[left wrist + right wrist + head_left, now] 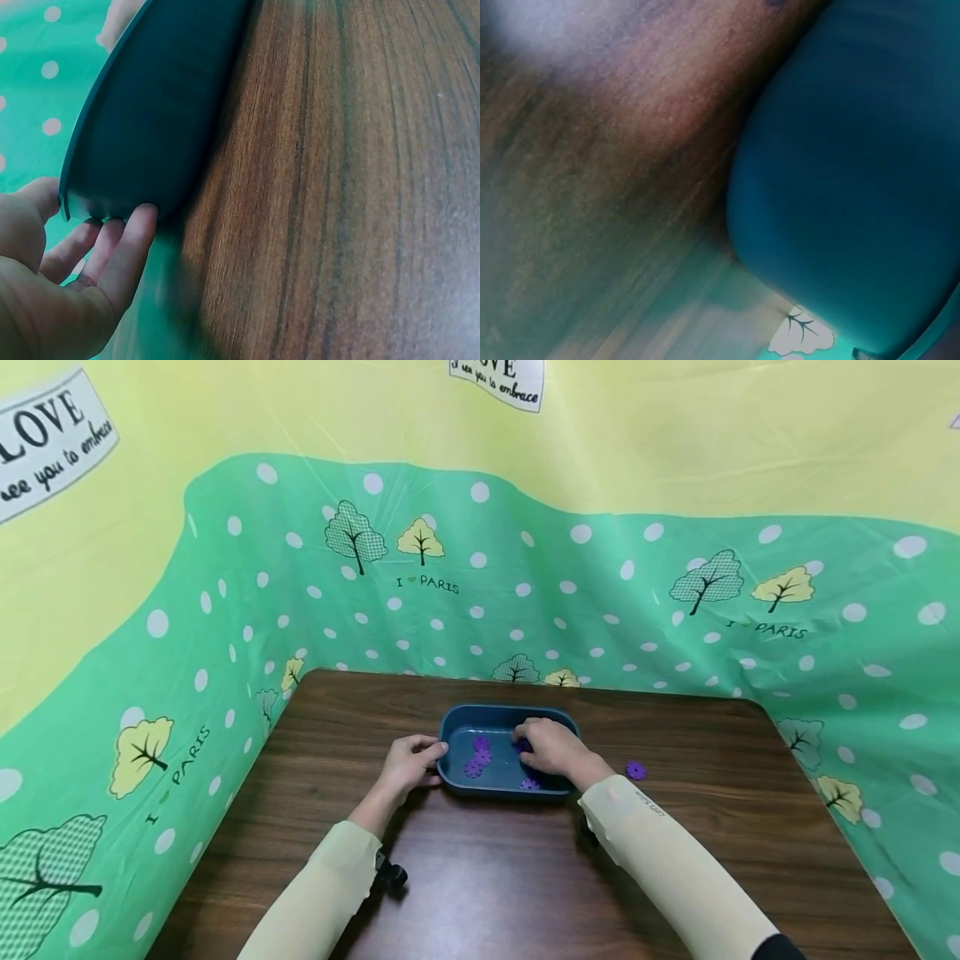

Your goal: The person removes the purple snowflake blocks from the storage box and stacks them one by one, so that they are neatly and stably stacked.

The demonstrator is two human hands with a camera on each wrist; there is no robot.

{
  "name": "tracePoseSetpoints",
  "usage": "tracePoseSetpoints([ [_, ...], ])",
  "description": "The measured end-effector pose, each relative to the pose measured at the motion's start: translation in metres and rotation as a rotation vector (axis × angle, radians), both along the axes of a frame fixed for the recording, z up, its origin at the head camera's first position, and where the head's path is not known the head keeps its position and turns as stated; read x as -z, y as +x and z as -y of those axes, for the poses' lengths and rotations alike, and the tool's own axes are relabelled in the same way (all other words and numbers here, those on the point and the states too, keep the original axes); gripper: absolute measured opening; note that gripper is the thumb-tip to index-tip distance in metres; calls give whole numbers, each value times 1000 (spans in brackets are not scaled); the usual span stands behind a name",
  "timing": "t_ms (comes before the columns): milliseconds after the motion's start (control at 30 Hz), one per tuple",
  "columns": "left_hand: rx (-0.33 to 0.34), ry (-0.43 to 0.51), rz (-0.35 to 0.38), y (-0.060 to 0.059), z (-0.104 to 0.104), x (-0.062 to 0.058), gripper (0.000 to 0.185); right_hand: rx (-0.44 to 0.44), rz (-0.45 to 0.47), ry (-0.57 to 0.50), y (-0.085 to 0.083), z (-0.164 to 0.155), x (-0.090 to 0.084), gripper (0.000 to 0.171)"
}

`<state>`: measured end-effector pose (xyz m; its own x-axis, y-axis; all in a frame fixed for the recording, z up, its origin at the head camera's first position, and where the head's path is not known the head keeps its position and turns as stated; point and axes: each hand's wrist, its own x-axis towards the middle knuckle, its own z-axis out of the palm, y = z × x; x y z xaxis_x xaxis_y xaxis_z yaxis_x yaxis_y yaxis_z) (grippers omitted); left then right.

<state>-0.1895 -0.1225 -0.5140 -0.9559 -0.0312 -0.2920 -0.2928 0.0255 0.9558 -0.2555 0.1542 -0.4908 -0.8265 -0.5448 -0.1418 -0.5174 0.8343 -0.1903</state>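
Observation:
A dark blue tray [495, 712] sits mid-table on the brown wooden table [487, 877]. Several purple flower-shaped pieces [477, 758] lie inside it. My left hand [437, 760] grips the tray's left rim. In the left wrist view its thumb lies over the rim and its fingers [127, 240] press the tray's outer wall [150, 112]. My right hand [527, 750] reaches into the tray's right half, fingers bent down over a purple piece [522, 746]. Whether it pinches that piece is hidden. The right wrist view shows only the tray's blurred outer wall [855, 172].
One loose purple piece [635, 770] lies on the table just right of the tray. A green dotted cloth [600, 610] walls in the table at the back and on both sides. Bare wood stretches in front of the tray.

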Motion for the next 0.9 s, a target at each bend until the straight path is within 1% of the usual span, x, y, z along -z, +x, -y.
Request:
tracePoseSetpoints([
  [533, 2, -1, 4, -2, 1, 1, 35, 2, 21, 10, -3, 4, -1, 30],
  [767, 0, 25, -1, -1, 0, 1, 31, -22, 4, 26, -4, 2, 0, 31],
  [900, 0, 31, -1, -1, 0, 1, 31, -23, -6, 9, -4, 1, -2, 30],
])
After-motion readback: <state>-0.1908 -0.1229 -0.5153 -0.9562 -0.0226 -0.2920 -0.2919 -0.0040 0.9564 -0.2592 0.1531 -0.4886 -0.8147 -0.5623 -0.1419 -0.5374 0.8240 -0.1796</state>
